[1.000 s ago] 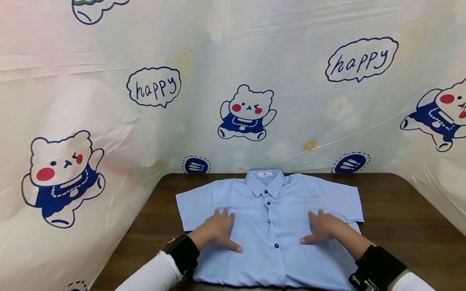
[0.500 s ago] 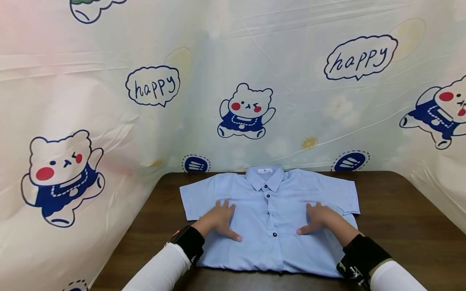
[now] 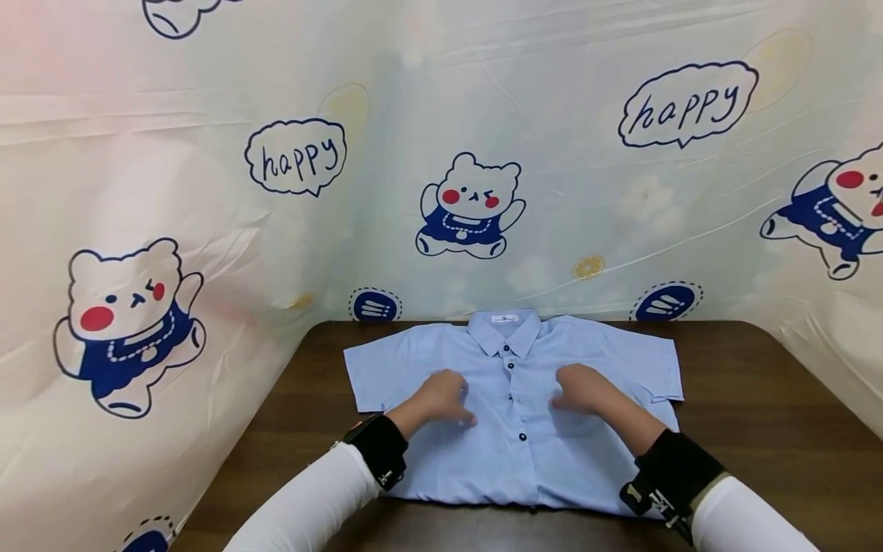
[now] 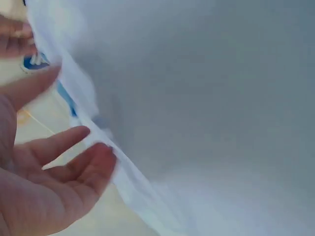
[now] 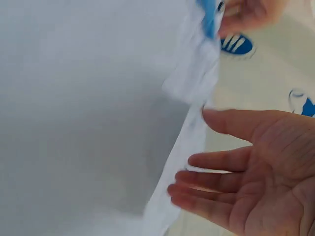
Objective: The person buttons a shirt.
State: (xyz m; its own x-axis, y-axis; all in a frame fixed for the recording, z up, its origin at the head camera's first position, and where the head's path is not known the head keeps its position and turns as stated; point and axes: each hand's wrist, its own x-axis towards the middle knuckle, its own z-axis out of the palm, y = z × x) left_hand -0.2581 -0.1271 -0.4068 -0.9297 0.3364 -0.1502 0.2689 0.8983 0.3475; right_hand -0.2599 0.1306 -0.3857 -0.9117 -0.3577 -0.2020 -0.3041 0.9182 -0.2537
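Both hands, left hand (image 3: 441,396) and right hand (image 3: 581,388), rest loosely open (fingers relaxed) on the shirt (image 3: 513,429).

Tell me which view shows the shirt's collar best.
The head view: the collar lies open at the top of the light blue shirt, white label visible. Both wrist views show only blurred pale fabric up close, with no collar discernible.
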